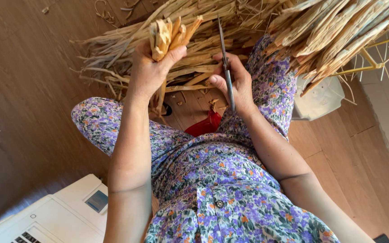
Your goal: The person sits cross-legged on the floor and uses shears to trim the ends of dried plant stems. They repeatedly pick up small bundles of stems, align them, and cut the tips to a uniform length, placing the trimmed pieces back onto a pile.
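My left hand grips a bundle of dried tan leaf strips, their cut ends sticking up above my fist. My right hand holds a pair of thin metal scissors, blades pointing up beside the bundle, a short gap apart from it. Both hands are raised over my lap, which is covered by a purple floral dress. A big pile of the same dried strips lies on the wooden floor behind my hands.
More dried strips hang over a yellow wire rack at the upper right, above a white plastic object. A red item lies between my legs. A white appliance stands at the lower left. Scraps litter the wooden floor.
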